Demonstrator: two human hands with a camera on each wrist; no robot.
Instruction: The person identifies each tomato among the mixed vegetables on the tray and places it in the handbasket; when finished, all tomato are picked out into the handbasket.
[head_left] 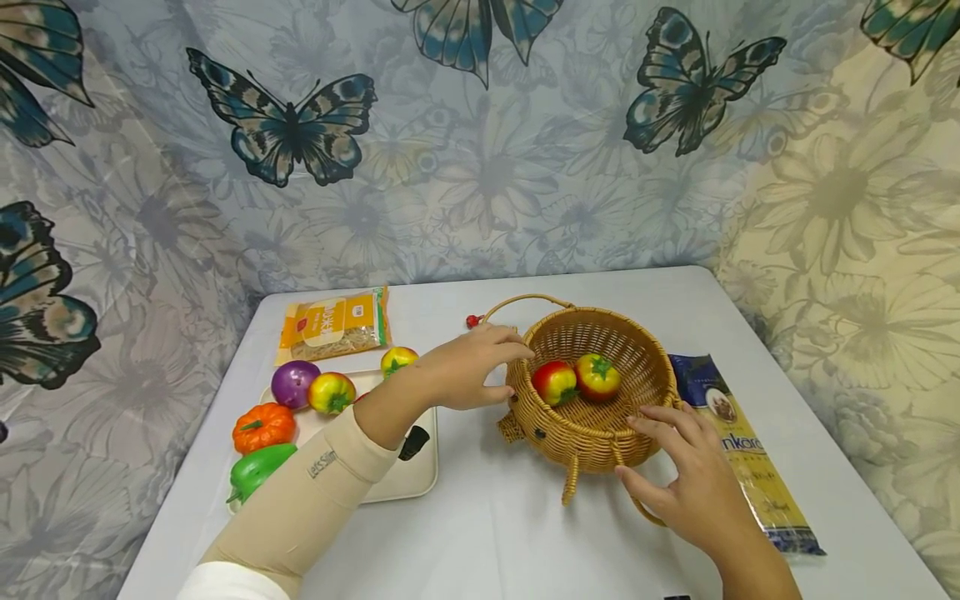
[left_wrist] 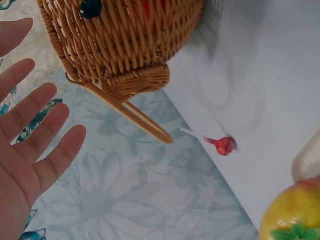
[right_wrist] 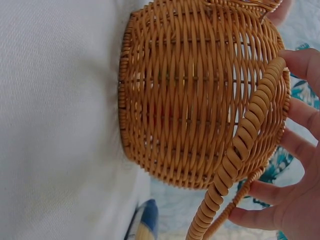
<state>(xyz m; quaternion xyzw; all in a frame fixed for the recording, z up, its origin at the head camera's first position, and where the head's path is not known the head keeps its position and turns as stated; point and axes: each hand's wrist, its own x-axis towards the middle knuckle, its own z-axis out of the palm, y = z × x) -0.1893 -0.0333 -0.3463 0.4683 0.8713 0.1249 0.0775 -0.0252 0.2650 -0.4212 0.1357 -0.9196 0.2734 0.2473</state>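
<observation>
Basket (head_left: 588, 448): brown, on the white table (head_left: 465, 542), nearer the right edge than the left.
In the basket: two red and yellow fruits (head_left: 597, 377).
Left hand (head_left: 476, 367): fingers spread apart, just beside the basket's left rim.
Right hand (head_left: 686, 475): fingers spread too, tips at the near right rim.
Right edge: a long blue and yellow packet (head_left: 757, 471).
Left edge: a tray (head_left: 427, 483) with a purple ball-shaped thing (head_left: 295, 384).
Far left corner: a yellow bag (head_left: 337, 323).

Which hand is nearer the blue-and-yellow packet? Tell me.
Right: the right hand is beside the packet; the left hand is across the basket from it.
</observation>
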